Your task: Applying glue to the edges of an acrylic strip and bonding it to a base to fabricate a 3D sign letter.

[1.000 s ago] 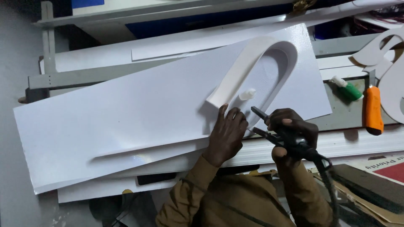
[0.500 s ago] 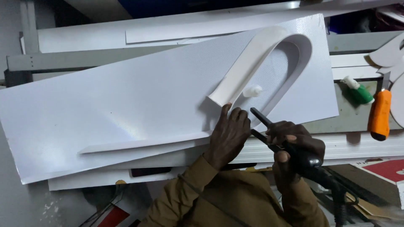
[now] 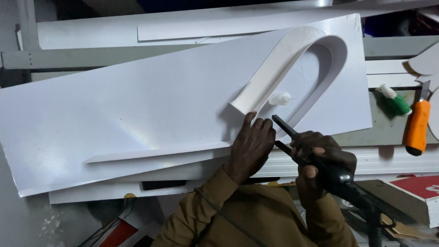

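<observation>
A large white sheet (image 3: 137, 114) lies tilted across the bench. On its right part stands a white strip bent into a U shape (image 3: 315, 50), on edge. My left hand (image 3: 250, 148) presses flat on the sheet, fingertips touching the strip's near end. My right hand (image 3: 320, 158) grips a black tool with two long thin prongs (image 3: 292, 139) and a cable; the prongs point up-left toward the strip's near end. A small white lump (image 3: 280, 98) sits inside the U.
More white sheets and strips (image 3: 228, 27) lie behind and under the big one. At the right lie a green-and-white bottle (image 3: 394, 101) and an orange-handled knife (image 3: 417, 128). A red-and-white box (image 3: 420, 192) sits at lower right.
The view has shifted, so everything sits a little higher and further right in frame. Both hands stay at the strip's near end, the left still pressing, the right still holding the tool.
</observation>
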